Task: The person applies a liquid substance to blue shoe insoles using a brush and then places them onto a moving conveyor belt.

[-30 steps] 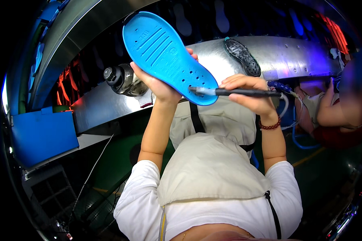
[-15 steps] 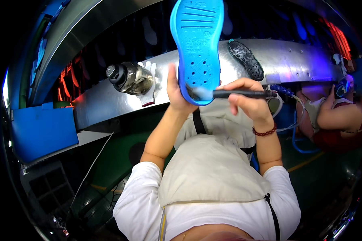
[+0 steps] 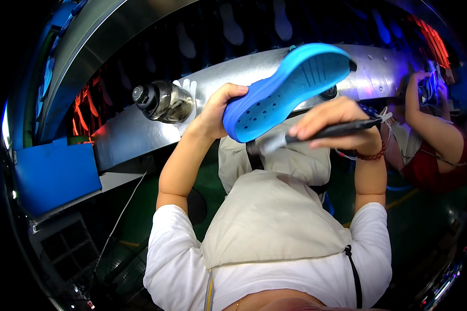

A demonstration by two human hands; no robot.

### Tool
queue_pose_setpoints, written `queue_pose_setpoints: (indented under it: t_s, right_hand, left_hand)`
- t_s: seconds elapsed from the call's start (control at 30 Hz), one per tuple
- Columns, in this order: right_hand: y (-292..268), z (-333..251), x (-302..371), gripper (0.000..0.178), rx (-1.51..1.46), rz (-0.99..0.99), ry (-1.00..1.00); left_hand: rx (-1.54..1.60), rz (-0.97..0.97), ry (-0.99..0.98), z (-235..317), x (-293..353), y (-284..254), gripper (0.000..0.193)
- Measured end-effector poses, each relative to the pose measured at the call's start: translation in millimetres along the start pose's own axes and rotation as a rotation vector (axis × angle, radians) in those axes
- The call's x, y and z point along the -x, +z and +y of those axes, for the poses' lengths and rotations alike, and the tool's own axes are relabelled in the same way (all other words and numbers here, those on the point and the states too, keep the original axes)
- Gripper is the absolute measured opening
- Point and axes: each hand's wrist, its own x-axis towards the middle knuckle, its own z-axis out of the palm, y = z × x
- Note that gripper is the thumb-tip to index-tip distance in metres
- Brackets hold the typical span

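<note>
- The blue shoe sole (image 3: 288, 93) was held up in the air in front of the person's chest, tilted, its toe end pointing up and to the right over the curved metal ledge (image 3: 140, 135).
- The left hand (image 3: 218, 109) had its grip clamped on the sole's lower end; the fingers behind the sole were hidden.
- The right hand (image 3: 337, 122) had its grip closed around a dark brush-like tool (image 3: 321, 133), the pale tip just under the sole's lower edge; whether it touched could not be made out.
- A dark bottle (image 3: 163, 101) lay on the ledge, left of the left hand.
- A blue bin (image 3: 54, 173) sat at the far left.
- Another person's arm (image 3: 430, 122) showed at the right, partly cut off by the rim.
</note>
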Motion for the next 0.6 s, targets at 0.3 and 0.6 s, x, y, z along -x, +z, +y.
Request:
queue_pose_setpoints:
  t_s: [0.3, 0.6]
  right_hand:
    - [-21, -13, -1, 0.018, 0.187, -0.026, 0.000]
    - [-16, 7, 9, 0.020, 0.159, 0.241, -0.009]
  left_hand:
    - [-0.281, 0.182, -0.055, 5, 10, 11, 0.057]
    - [-0.336, 0.255, 0.065, 11, 23, -7, 0.060]
